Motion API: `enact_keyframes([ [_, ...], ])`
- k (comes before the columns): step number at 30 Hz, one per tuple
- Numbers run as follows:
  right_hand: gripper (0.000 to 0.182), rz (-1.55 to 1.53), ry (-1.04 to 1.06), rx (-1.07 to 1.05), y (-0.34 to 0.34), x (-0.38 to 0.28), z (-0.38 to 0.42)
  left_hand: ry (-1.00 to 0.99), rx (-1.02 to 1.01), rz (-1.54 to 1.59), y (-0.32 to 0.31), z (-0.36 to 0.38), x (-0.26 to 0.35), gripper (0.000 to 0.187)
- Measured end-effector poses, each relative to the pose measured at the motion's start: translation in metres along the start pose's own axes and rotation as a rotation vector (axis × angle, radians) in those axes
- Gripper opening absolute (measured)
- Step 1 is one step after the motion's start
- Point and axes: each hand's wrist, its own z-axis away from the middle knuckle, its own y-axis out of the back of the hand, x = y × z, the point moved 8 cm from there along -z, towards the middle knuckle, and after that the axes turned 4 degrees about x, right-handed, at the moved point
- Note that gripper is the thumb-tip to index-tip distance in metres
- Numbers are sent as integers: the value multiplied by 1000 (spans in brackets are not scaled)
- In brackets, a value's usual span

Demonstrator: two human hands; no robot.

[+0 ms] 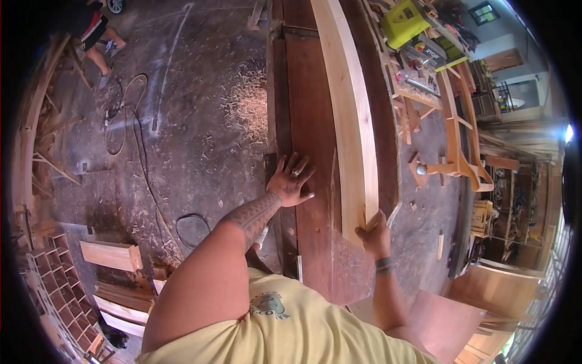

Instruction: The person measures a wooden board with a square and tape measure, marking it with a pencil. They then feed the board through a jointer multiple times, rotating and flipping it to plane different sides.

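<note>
A long, pale wooden plank (350, 109) lies lengthwise along a dark reddish-brown workbench (312, 103). My right hand (374, 236) grips the plank's near end, thumb on top and the other fingers hidden on its outer side. To the left, my left hand (293, 181) rests flat on the bench top with its fingers spread, a ring on one of them. It holds nothing and is apart from the plank.
Wood shavings (250, 108) lie on the floor left of the bench, near a looped cable (138, 130). Cut boards (111, 255) are stacked at lower left. A yellow-green Ryobi machine (400, 24) and a wooden frame (454, 130) stand right. Another person's legs (97, 54) show upper left.
</note>
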Motion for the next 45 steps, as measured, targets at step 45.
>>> enact_keyframes([
  [45, 40, -1399, -208, -407, 95, -90, 45, 59, 1, 530, 0, -11, -9, 70],
])
